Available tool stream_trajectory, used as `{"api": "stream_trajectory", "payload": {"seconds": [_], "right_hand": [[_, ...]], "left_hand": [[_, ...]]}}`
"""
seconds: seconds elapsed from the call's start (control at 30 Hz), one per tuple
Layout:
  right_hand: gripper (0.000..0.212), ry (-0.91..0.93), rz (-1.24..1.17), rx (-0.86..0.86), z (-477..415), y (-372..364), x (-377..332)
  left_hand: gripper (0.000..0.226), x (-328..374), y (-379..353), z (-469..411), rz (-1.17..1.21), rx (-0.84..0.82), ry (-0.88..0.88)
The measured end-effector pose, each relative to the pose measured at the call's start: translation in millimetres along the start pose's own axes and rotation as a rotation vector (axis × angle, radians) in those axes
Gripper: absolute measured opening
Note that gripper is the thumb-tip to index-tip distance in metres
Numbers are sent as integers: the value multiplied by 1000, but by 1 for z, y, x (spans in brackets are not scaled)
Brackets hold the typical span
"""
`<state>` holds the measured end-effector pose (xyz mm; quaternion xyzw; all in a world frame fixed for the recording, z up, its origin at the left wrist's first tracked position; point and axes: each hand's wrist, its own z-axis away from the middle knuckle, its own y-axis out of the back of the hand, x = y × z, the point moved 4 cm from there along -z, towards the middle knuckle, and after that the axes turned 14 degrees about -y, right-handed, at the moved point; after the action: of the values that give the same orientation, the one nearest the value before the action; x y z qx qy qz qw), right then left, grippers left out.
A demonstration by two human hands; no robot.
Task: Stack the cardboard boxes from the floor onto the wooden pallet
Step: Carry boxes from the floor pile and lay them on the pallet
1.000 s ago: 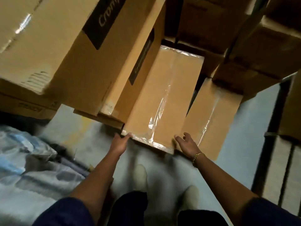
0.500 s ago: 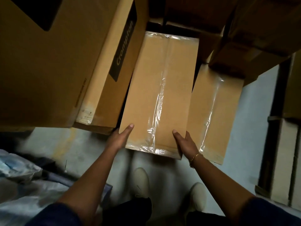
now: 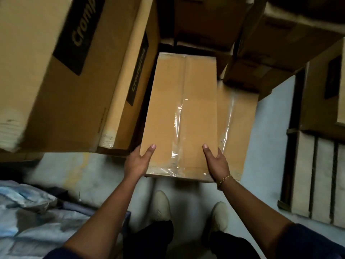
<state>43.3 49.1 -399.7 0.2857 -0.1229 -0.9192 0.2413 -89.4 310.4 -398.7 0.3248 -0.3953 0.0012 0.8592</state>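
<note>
A long brown cardboard box (image 3: 179,101) sealed with clear tape lies lengthwise in front of me, in the middle of the view. My left hand (image 3: 139,161) grips its near left corner, thumb on top. My right hand (image 3: 214,161), with a gold bracelet at the wrist, grips its near right corner the same way. A second taped box (image 3: 237,124) lies just to the right, partly under the held one. No pallet can be made out.
Tall printed cartons (image 3: 65,71) lean close on the left. More stacked boxes (image 3: 276,49) crowd the back and right. A dark slatted rack with pale boxes (image 3: 317,174) stands at right. Crumpled plastic sheeting (image 3: 28,212) lies at lower left. My shoes (image 3: 162,204) stand on pale floor.
Both hands went from reaching the box's near end to gripping its corners. The box now sits nearer and overlaps the box on its right.
</note>
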Motion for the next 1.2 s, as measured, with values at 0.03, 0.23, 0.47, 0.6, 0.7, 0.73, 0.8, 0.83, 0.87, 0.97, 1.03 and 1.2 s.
{"api": "stream_trajectory", "payload": {"seconds": [0.03,0.23,0.47,0.6,0.7,0.73,0.8,0.83,0.87,0.97,1.03,1.2], "right_hand": [[77,-8,14,7,13,11,-4],[97,-70,73,44,101,78,-16],[72,-131,-2,128,208,160,-3],[68,-176,-123,198,266,210,15],[72,-193,-204,255,297,252,34],[72,-194,-225,274,307,266,42],[69,-195,-275,303,325,297,56],[68,-197,-310,316,332,314,64],[71,-199,-341,340,338,333,72],[72,-198,-399,394,359,390,100],[63,-178,-438,417,371,427,127],[63,-194,-477,481,398,521,202]], "left_hand": [[77,14,6,9,-24,-27,-7],[72,97,40,75,-164,-145,-30],[90,175,57,154,-260,-314,-85],[107,228,51,193,-324,-399,-179],[79,276,33,220,-404,-446,-314],[75,288,24,228,-431,-468,-353],[73,315,5,247,-457,-491,-415],[72,329,-6,256,-463,-502,-444],[70,345,-18,269,-465,-511,-476],[68,390,-59,312,-465,-537,-575],[72,412,-90,344,-483,-548,-628],[86,447,-175,429,-510,-593,-683]]}}
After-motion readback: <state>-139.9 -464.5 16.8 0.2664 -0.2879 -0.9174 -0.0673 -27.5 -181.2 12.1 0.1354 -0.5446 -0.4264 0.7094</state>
